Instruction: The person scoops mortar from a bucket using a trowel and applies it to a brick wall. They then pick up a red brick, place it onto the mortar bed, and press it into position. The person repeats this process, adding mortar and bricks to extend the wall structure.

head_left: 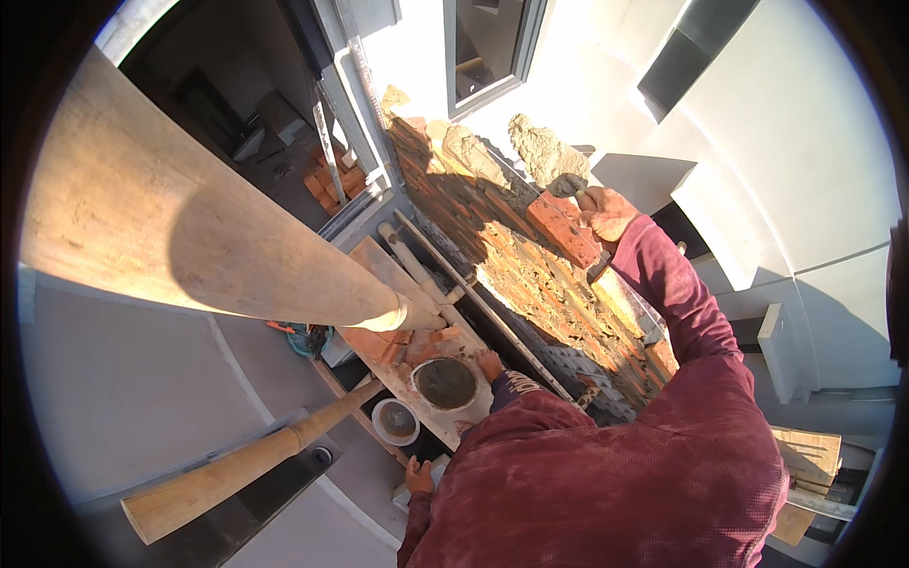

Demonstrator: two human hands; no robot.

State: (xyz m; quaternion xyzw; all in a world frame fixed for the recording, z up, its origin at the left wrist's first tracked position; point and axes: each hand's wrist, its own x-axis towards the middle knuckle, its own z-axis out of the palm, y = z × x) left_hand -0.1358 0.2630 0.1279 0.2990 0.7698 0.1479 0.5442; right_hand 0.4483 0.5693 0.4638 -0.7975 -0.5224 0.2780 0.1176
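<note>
A person in a maroon sweater point(615, 483) leans over a brick wall point(544, 289) that runs slantwise from the far left toward the near right. The right hand point(611, 216) reaches across to its far side, fingers bent in against the right-hand end of a loose-looking red brick point(562, 230); from here I cannot tell whether it grips the brick or something behind it. The brick sits on the far part of the wall, just nearer than a lumpy heap of grey mortar point(546, 151). More mortar lies to the left along that edge.

The left hand point(419, 476) is down at the near left, its fingers apart, with nothing visible in its grasp. Just beyond it stands a white bucket point(375, 423), and beside that a round tub point(414, 390) holding grey mortar, set on a wooden plank point(374, 254) with red brick pieces point(393, 346) scattered on it.

A thick bamboo pole point(199, 218) slants across the left, its narrow end over the plank, and a thinner bamboo pole point(237, 450) lies nearer. Through an opening at the far left, red bricks point(331, 180) are piled. Sunlight and shadow stripe the wall.
</note>
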